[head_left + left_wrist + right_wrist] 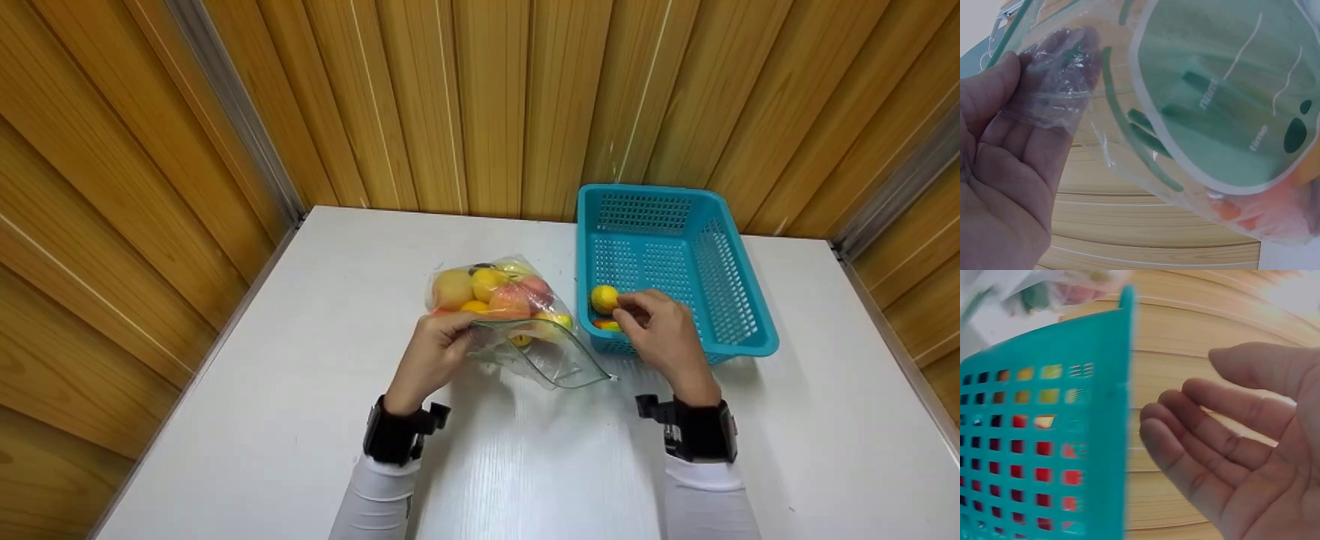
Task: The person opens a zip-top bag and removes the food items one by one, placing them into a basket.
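Observation:
My left hand (435, 358) pinches the rim of a clear zip bag (559, 364) between thumb and fingers. Several yellow, orange and reddish fruits (510, 300) fill the bag's far end, while its green-edged mouth gapes toward me. In the left wrist view, bag film covers the fingertips beside a green printed label (1213, 101). Over the near left corner of the teal basket (739, 349) is my right hand (664, 337), its fingertips close to a yellow lemon (604, 299). The right wrist view shows that hand with loosely bent fingers, thumb apart, and nothing held.
A red-and-yellow fruit (607, 325) lies in the basket below the lemon, partly hidden by the near wall. Bag and basket stand side by side on a white table (300, 360). Wood-panelled walls (487, 105) enclose the table's back and sides.

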### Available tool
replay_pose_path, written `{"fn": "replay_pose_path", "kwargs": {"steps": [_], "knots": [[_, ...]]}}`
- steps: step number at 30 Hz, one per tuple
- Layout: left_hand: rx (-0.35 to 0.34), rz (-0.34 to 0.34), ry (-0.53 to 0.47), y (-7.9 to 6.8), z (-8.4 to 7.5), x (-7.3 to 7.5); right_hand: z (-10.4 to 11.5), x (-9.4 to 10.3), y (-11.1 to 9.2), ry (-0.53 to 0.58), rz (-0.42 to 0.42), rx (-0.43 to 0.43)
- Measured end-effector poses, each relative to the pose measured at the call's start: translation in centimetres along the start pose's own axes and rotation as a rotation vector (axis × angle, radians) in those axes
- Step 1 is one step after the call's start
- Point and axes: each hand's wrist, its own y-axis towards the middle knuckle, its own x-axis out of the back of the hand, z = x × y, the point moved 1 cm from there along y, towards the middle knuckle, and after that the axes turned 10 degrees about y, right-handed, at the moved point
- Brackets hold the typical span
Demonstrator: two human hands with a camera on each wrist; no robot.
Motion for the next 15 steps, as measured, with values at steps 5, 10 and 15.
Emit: {"fn": "replay_pose_path", "kwargs": {"steps": [5, 10, 15], "knots": [[0.011, 0.001, 0.001, 0.0, 0.1, 0.0, 2.0, 0.0, -0.8, 0.036, -0.02, 0.109], [0.023, 0.004, -0.003, 0.0, 0.0, 0.1, 3.8, -0.2, -1.8, 0.083, 0.023, 0.259], [0.018, 0.0, -0.002, -0.1, -0.2, 0.1, 5.1, -0.6, -2.7, 0.114, 0.164, 0.41]]}}
